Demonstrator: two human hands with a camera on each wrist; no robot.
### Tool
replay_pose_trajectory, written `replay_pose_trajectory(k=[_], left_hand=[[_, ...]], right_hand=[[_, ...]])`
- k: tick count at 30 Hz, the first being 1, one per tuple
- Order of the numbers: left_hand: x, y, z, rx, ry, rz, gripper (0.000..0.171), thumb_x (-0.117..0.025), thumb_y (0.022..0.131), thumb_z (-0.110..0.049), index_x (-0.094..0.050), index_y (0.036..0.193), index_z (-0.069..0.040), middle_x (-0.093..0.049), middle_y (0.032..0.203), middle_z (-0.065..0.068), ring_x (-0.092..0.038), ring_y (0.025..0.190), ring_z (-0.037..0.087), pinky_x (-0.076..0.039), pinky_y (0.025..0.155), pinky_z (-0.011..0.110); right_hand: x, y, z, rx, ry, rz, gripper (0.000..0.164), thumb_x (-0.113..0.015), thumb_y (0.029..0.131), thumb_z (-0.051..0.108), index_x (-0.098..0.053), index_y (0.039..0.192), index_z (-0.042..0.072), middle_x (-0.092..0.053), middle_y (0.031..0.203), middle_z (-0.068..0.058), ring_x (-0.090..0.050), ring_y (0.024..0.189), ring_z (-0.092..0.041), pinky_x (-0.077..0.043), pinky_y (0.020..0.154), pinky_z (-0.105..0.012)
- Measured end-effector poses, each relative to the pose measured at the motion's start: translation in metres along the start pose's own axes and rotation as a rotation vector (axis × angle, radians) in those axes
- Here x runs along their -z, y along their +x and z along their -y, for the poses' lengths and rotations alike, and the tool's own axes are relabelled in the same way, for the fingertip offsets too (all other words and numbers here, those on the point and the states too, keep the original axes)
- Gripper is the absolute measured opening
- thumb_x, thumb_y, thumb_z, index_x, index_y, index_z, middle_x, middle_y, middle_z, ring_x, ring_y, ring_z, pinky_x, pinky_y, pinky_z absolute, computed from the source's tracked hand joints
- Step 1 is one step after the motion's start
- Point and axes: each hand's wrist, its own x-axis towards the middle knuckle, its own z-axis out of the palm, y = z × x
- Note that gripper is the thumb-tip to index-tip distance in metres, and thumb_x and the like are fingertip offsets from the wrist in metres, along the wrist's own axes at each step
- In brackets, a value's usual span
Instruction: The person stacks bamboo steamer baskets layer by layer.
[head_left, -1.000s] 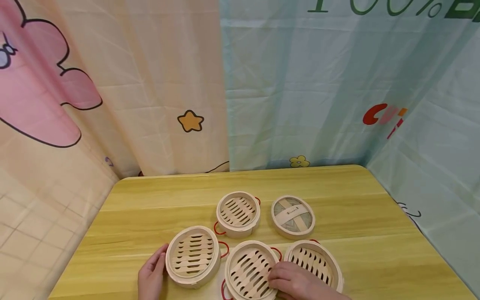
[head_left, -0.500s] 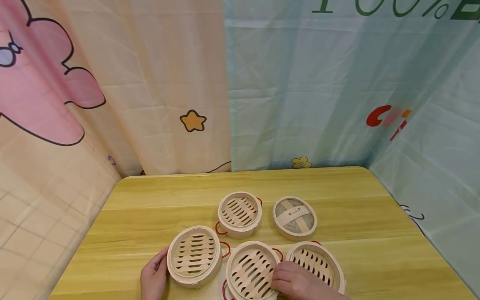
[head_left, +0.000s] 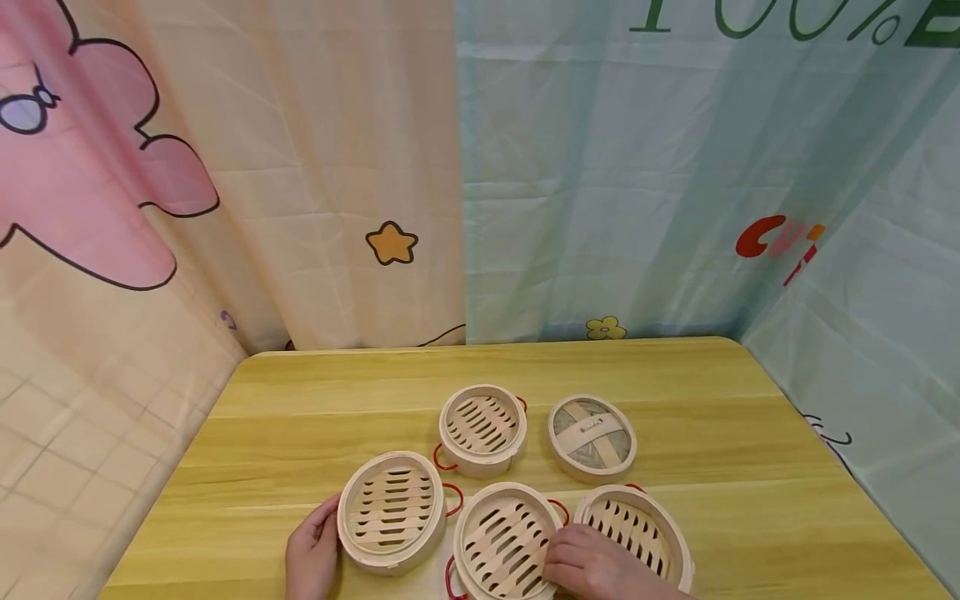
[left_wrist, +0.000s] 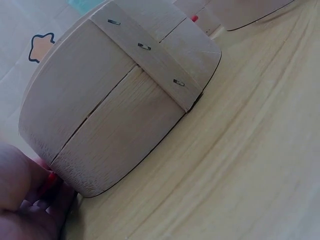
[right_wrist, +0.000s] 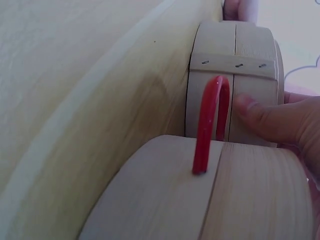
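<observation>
The left steamer basket [head_left: 390, 510] stands upright on the near part of the wooden table [head_left: 720, 433], with the left hand [head_left: 311, 554] against its outer wall; the left wrist view shows that stapled bamboo wall [left_wrist: 120, 100] resting flat on the table and only the heel of the hand beside it, so whether those fingers are curled or straight cannot be told. Just to its right is the middle steamer basket [head_left: 506, 542], with the right hand [head_left: 592, 567] laid across its right rim and slats, fingers bent over the edge; in the right wrist view a fingertip [right_wrist: 260, 112] presses a basket wall next to a red wire handle [right_wrist: 210, 120]. The right steamer basket [head_left: 637, 533] sits close beside it, partly covered by the same hand. Farther back stand a smaller steamer basket [head_left: 482, 427] and, apart to its right, a woven lid [head_left: 592, 437]. Compared with a second ago, both hands hold practically the same places and no basket has been lifted or shifted; the slight drift in framing looks like head movement. Judgement: contact is established, but the move itself has not begun.
</observation>
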Motion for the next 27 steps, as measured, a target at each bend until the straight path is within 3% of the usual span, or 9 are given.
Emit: replay_pose_trajectory(k=[9, 18, 27], left_hand=[[-0.002, -0.003, 0.000, -0.003, 0.013, 0.006, 0.024, -0.046, 0.089, 0.012, -0.057, 0.110, 0.016, -0.058, 0.110, 0.027, -0.050, 0.087, -0.013, -0.042, 0.075, 0.006], [-0.001, -0.003, 0.002, 0.005, 0.037, 0.002, 0.025, -0.047, 0.089, 0.011, -0.057, 0.110, 0.016, -0.058, 0.110, 0.028, -0.048, 0.086, -0.015, -0.041, 0.074, 0.005], [-0.001, 0.000, 0.000, -0.025, 0.037, -0.018, 0.023, -0.047, 0.089, 0.011, -0.059, 0.109, 0.015, -0.059, 0.108, 0.025, -0.049, 0.086, -0.015, -0.043, 0.073, 0.006]], right_hand=[[-0.001, -0.001, 0.004, 0.016, -0.007, -0.022, 0.017, -0.051, 0.094, 0.023, -0.065, 0.093, 0.013, -0.059, 0.091, 0.007, -0.053, 0.088, -0.010, -0.043, 0.081, -0.026], [0.011, 0.008, -0.001, 0.086, -0.027, -0.020, 0.017, -0.052, 0.093, 0.022, -0.065, 0.092, 0.010, -0.058, 0.091, 0.002, -0.053, 0.086, -0.012, -0.044, 0.080, -0.026], [0.043, 0.042, -0.003, -0.028, -0.053, 0.064, 0.033, -0.035, 0.097, 0.007, -0.067, 0.092, 0.013, -0.060, 0.090, 0.007, -0.054, 0.088, -0.012, -0.044, 0.084, -0.024]])
